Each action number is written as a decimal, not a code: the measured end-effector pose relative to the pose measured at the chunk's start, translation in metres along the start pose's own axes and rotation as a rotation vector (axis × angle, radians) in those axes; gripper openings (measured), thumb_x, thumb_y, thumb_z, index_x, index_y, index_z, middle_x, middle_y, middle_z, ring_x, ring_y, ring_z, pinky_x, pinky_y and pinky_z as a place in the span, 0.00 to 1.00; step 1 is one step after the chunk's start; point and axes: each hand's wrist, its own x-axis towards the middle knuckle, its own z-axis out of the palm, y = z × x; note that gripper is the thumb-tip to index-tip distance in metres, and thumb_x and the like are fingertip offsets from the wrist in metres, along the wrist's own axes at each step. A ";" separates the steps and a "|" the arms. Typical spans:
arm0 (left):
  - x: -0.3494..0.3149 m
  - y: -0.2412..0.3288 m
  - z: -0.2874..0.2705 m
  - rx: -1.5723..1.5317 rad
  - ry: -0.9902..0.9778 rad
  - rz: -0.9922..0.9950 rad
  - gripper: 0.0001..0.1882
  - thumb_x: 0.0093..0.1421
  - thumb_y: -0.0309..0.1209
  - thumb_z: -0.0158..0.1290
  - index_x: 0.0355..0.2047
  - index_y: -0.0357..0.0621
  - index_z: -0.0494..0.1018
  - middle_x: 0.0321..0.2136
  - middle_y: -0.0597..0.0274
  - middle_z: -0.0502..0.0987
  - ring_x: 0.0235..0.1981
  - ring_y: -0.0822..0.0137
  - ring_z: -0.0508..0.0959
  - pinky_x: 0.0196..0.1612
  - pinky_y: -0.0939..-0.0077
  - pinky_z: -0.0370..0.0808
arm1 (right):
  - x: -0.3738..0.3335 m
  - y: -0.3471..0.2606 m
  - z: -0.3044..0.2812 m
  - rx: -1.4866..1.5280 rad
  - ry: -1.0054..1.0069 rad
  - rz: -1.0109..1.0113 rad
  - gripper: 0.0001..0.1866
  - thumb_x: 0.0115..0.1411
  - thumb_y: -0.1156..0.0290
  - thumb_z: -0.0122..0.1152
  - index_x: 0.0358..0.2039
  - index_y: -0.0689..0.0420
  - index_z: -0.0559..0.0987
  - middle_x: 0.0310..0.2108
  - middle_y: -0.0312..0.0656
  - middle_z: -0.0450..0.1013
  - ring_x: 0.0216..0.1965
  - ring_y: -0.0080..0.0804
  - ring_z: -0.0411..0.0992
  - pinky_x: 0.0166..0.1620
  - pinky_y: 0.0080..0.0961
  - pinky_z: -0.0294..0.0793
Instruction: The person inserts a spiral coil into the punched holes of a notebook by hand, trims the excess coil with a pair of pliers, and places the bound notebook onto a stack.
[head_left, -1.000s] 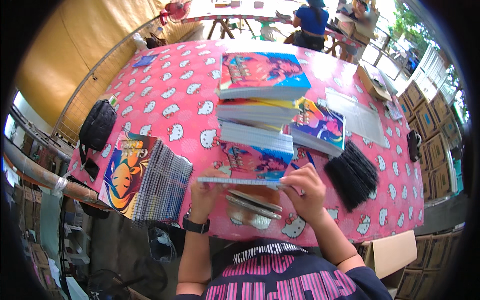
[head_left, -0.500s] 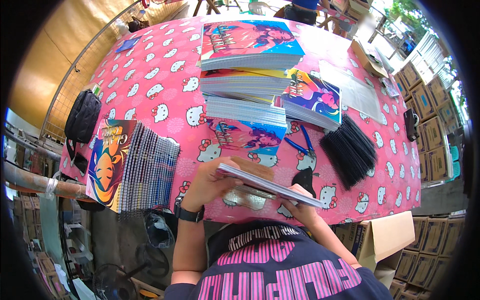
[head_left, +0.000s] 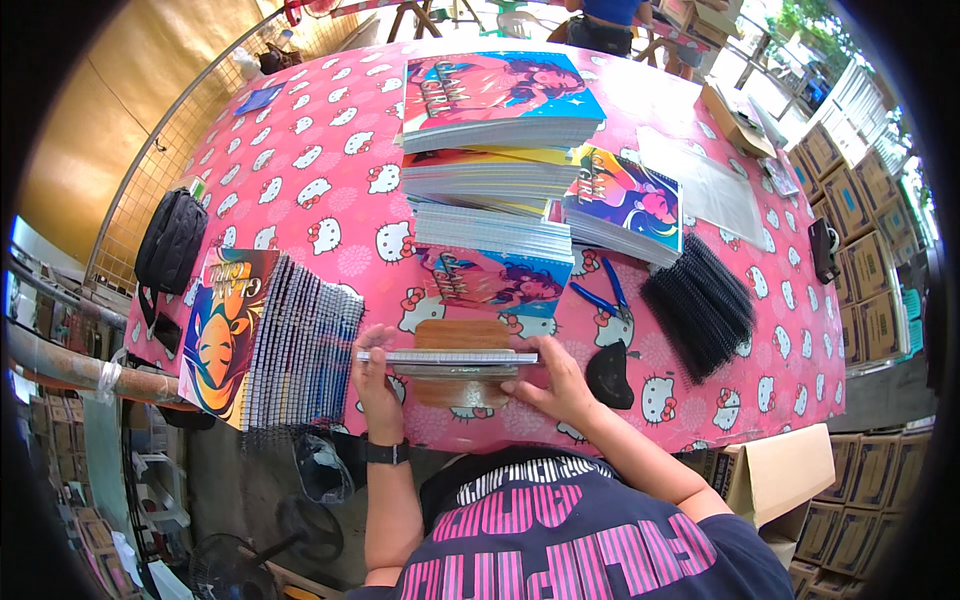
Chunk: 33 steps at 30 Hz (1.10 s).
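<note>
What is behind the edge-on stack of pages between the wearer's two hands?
Brown wood shows above and below the stack of pages in the picture, over the pink tablecloth. The strip directly behind is covered, so whether the wood continues unbroken there cannot be seen.

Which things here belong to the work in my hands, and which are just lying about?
Likely part of the work:
page stack being handled
brown block
black coils
blue-handled pliers
notebook stack on the left

Seemingly just lying about:
black bag
electric fan
</note>
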 end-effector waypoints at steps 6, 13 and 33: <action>0.008 -0.007 0.021 -0.095 0.132 0.015 0.13 0.64 0.33 0.45 0.41 0.36 0.72 0.37 0.58 0.75 0.41 0.69 0.72 0.50 0.73 0.65 | 0.015 -0.022 0.015 0.810 0.114 0.271 0.15 0.65 0.63 0.46 0.42 0.63 0.71 0.40 0.43 0.72 0.46 0.29 0.67 0.53 0.27 0.62; 0.022 0.001 0.017 -0.059 0.074 -0.015 0.16 0.64 0.35 0.45 0.45 0.35 0.72 0.37 0.57 0.76 0.39 0.70 0.73 0.44 0.76 0.68 | 0.005 -0.016 -0.034 0.405 -0.005 0.058 0.10 0.63 0.68 0.52 0.37 0.61 0.77 0.37 0.46 0.76 0.42 0.34 0.74 0.46 0.30 0.71; -0.037 0.058 0.082 1.020 -0.457 0.675 0.28 0.50 0.36 0.61 0.53 0.49 0.70 0.53 0.57 0.70 0.61 0.58 0.64 0.67 0.48 0.39 | -0.017 0.099 -0.148 -0.537 0.346 0.405 0.16 0.60 0.75 0.48 0.49 0.62 0.72 0.43 0.56 0.73 0.46 0.53 0.72 0.49 0.41 0.71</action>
